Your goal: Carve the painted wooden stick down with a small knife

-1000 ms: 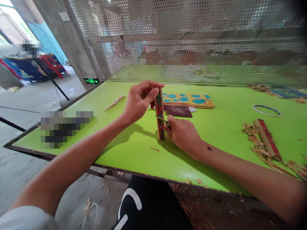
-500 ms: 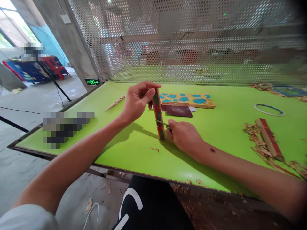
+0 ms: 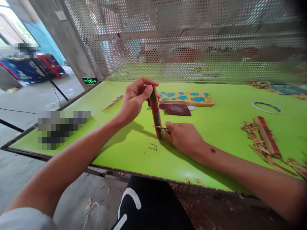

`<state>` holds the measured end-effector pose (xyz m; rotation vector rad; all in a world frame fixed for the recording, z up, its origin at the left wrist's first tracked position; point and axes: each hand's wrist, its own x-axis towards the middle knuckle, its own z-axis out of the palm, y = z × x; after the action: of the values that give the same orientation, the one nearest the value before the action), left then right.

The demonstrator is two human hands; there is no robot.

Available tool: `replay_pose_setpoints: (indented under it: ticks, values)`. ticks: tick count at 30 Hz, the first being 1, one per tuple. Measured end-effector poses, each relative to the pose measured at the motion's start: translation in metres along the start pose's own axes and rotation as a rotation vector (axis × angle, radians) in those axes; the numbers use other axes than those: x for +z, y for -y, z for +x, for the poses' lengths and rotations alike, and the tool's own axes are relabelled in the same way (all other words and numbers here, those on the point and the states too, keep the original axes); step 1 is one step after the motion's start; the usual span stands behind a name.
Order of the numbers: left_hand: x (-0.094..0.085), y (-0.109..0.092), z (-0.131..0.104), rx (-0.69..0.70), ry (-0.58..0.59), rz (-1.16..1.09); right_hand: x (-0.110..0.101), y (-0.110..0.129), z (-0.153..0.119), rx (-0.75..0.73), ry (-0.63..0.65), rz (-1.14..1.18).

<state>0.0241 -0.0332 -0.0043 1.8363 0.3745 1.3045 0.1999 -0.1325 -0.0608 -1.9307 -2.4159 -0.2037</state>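
Note:
My left hand (image 3: pixel 135 99) grips the top of a narrow painted wood strip (image 3: pixel 155 111), red and dark green, which stands on end, slightly tilted, on the green table (image 3: pixel 120 143). Closed around the handle of a small knife (image 3: pixel 160 127) is my right hand (image 3: pixel 184 135). The knife's thin blade lies across the lower part of the strip, pointing left. Small shavings (image 3: pixel 153 147) in red and dark colours lie on the table just in front of the strip's foot.
Behind the strip lie a yellow board with blue shapes (image 3: pixel 187 98) and dark red sandpaper-like sheets (image 3: pixel 177 109). A pointed wooden stick (image 3: pixel 112 103) is at left. At right are a ring (image 3: pixel 267 107), a wood block (image 3: pixel 267 137) and curled shavings (image 3: pixel 254 140). A perforated screen (image 3: pixel 168 41) stands behind.
My right hand has moved the knife slightly down the strip, and its blade has turned more level. More shavings lie by the strip's foot. The camera view has shifted a little.

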Motion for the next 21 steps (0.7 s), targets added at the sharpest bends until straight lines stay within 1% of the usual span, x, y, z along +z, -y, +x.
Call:
replay_pose_setpoints:
  ticks: [5, 8, 14, 21]
  values:
    - [0.004, -0.003, -0.001, 0.019, -0.020, 0.057, -0.002, 0.001, 0.006, 0.032, -0.085, 0.028]
    - [0.004, -0.001, 0.000, 0.014, -0.029, 0.067, -0.004, 0.004, 0.009, 0.046, -0.102, 0.013]
    - [0.003, 0.005, 0.002, 0.003, -0.036, 0.053, -0.008, 0.010, 0.007, 0.089, -0.041, -0.019]
    - [0.006, 0.001, 0.000, -0.016, -0.052, 0.063, -0.010, 0.009, 0.004, 0.087, 0.007, 0.000]
